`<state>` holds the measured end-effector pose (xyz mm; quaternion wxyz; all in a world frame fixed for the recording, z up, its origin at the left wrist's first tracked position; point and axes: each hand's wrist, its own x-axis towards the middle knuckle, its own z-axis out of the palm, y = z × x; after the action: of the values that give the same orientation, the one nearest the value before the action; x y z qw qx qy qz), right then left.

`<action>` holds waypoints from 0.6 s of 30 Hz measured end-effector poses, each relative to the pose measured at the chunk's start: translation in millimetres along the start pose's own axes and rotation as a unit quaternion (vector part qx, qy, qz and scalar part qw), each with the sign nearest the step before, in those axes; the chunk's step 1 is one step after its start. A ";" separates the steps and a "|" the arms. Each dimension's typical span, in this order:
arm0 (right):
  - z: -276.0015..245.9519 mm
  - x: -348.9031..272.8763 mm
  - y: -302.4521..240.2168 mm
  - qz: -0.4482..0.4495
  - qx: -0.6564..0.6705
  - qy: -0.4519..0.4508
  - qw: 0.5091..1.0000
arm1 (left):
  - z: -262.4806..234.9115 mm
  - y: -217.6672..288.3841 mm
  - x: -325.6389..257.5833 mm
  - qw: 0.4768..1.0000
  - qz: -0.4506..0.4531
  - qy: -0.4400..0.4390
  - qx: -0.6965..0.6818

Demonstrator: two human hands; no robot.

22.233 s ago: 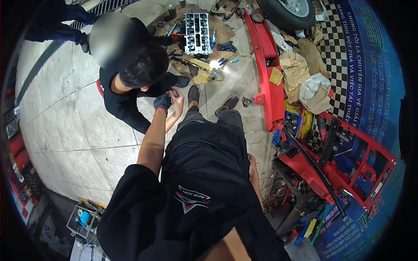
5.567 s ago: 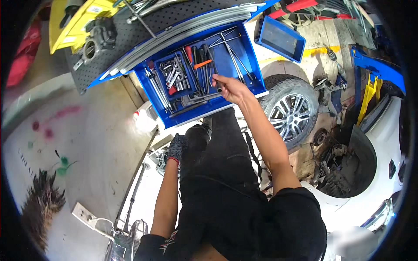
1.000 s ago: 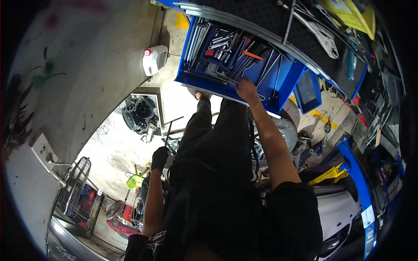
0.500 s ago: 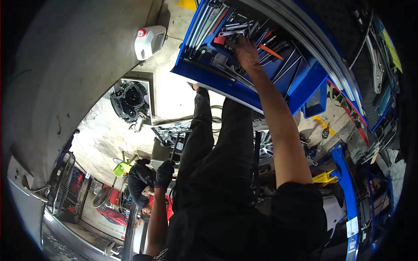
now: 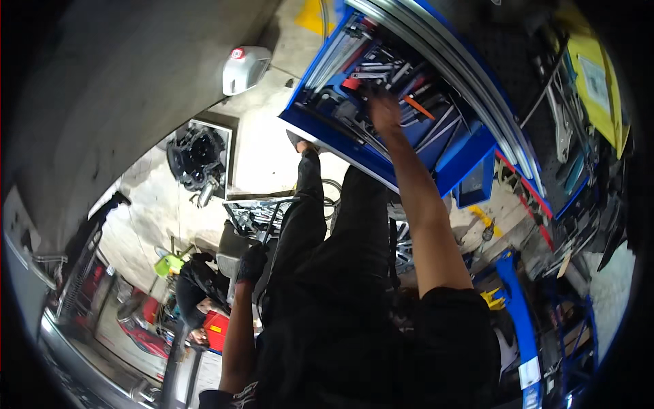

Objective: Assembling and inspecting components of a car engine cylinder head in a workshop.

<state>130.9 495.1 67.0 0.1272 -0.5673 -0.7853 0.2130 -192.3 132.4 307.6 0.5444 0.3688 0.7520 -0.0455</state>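
My right hand (image 5: 383, 112) is bare and reaches into an open blue tool drawer (image 5: 344, 141). Motion smears its fingers, so their pose and anything in them stay hidden. Close by lie several wrenches (image 5: 375, 70), a red piece (image 5: 351, 83) and an orange-handled tool (image 5: 418, 108). Long silvery tools (image 5: 436, 129) rest on the drawer's right side. Down by my left leg, my left hand (image 5: 252, 264), in a dark glove, is closed round a long dark bar (image 5: 272, 219) that slants upward. The kind of tool it is cannot be made out.
A grey jug with a red cap (image 5: 245, 70) stands on the floor beyond the drawer. To the left, a dark engine part (image 5: 197, 157) sits by a frame. A tray of metal tools (image 5: 255, 217) lies near my legs. Another person (image 5: 197, 286) is at lower left; a blue post (image 5: 518, 307) rises right.
My view has shifted and turned slightly. My right hand has moved a little lower over the drawer and is now blurred. My left hand keeps its hold on the bar.
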 end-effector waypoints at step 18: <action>-160.2 -14.8 -55.5 -0.118 -0.037 -0.418 0.900 | 82.8 -7.5 29.3 0.910 -0.246 0.225 -0.246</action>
<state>160.0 496.9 234.7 -0.2092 -0.3335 -0.8348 0.3849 -135.8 102.9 246.8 0.4058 0.0266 0.9088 0.0930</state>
